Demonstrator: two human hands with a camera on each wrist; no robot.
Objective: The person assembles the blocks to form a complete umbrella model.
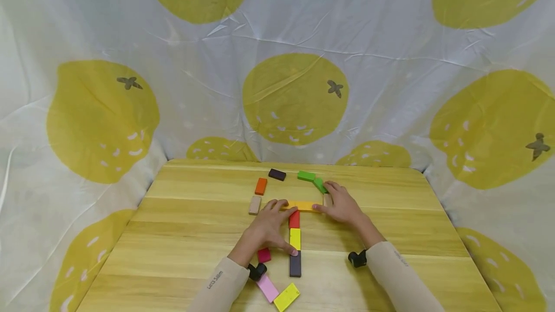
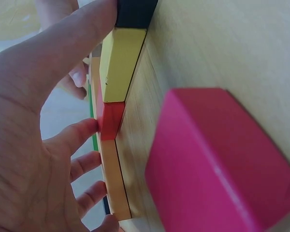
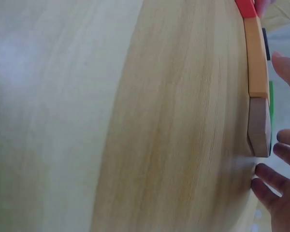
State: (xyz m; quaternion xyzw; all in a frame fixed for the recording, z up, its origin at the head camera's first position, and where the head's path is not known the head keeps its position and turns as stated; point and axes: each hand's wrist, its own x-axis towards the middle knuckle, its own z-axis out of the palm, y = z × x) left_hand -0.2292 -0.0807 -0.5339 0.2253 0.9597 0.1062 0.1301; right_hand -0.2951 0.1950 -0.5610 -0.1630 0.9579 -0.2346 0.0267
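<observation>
Beneath the spread, relaxed left hand (image 1: 270, 226), find blocks lying flat, end to end: from the black block (image 1: 295, 266) at the thumb, through the yellow block (image 1: 295, 239), to the red block (image 1: 294, 219) at the forefinger. Touches the outer two, yet seems to pinch nothing. Ahead of these, from left fingertips to right thumb, notice the orange row (image 1: 307, 206), set against the red block. Within the loosely parted fingers of the right hand (image 1: 344, 206), look for the pale block (image 1: 327, 200), partly covered, apparently not gripped. Should handle as light, stiff wood, hard to break but perhaps slick on smooth faces and quick to slide across the tabletop (image 1: 412, 215). Best taken by the long sides, thumb opposite fingertips, rather than pushed at one end, so as not to swing out of line. For the black block, use the free end, away from the yellow block. Beside the left wrist, avoid nudging the crimson block (image 1: 264, 255).
</observation>
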